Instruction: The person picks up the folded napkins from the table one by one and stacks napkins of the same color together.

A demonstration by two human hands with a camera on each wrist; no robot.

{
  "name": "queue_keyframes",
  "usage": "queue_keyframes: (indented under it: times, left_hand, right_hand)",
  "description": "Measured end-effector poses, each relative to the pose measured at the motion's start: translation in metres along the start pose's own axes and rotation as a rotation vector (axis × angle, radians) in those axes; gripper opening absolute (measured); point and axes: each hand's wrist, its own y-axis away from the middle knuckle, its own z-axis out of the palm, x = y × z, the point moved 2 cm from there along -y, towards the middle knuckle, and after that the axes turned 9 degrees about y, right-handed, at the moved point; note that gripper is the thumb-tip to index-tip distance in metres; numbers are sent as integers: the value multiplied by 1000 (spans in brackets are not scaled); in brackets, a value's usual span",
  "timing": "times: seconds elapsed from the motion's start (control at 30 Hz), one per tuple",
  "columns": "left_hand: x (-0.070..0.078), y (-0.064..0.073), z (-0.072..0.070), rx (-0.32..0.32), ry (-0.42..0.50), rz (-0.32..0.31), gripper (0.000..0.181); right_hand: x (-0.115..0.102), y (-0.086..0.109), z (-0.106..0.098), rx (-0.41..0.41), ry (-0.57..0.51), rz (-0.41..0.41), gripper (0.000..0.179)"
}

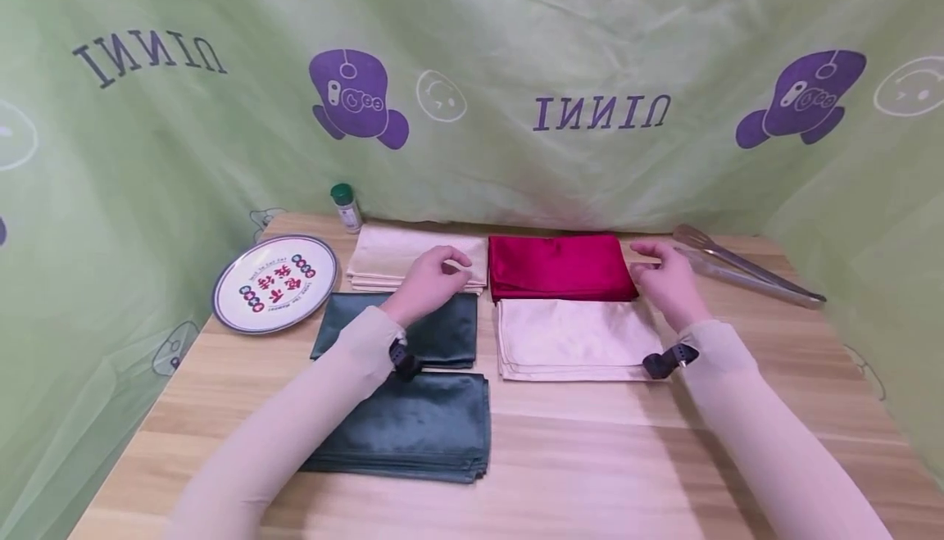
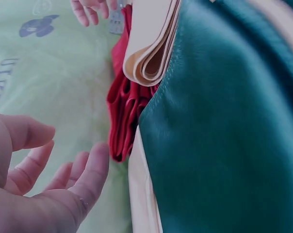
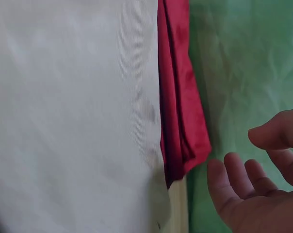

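Note:
Both hands hold nothing, their fingers loosely bent. My left hand [image 1: 430,282] hovers over the seam between a folded cream cloth [image 1: 383,255] at the back left and a folded dark green satin cloth [image 1: 453,331]. At the right end of a folded red satin cloth [image 1: 556,265] is my right hand [image 1: 667,284], thumb and fingers spread apart. A folded pale cloth [image 1: 575,335] lies just in front of the red one. In the right wrist view, the fingertips sit just beside the corner of the red cloth [image 3: 180,121].
Nearest me lies another folded dark green cloth [image 1: 420,425], partly under the left forearm. A white plate [image 1: 243,278] with red characters stands at the left, a green-capped shaker bottle [image 1: 347,211] behind it. Metal tongs [image 1: 745,265] lie at the right. A green curtain [image 1: 479,171] encloses the table.

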Motion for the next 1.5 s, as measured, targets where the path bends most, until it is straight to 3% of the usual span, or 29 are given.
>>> queue_keyframes:
  times: [0.17,0.4,0.6,0.8,0.9,1.0,1.1,1.27,1.4,1.5]
  left_hand:
    - [-2,36,-28,-19,-36,11,22]
    - [-10,96,-73,38,-141,5,23]
    - [-17,139,-95,85,-210,-10,19]
    - [-19,170,-100,99,-289,9,16]
    - [-24,186,-108,108,-373,-56,25]
    - [-30,202,-116,105,-445,-144,39]
    - [-35,213,-119,81,-476,-179,49]
    - [-40,227,-111,26,-504,-189,59]
    - [-41,231,-105,7,-500,-197,61]
    - [-40,229,-102,-20,-448,-184,60]
  right_hand:
    - [-20,34,19,-68,-3,-87,43]
    - [-48,92,70,-139,5,-258,33]
    - [-69,140,111,-263,66,-360,30]
    - [-76,179,138,-378,298,-486,34]
    - [-79,195,144,-395,440,-537,44]
    - [-81,205,147,-403,536,-533,55]
    - [-82,207,150,-416,582,-519,62]
    - [-81,208,159,-445,634,-532,67]
    - [-82,209,162,-453,629,-514,66]
    - [-85,208,162,-453,621,-505,65]
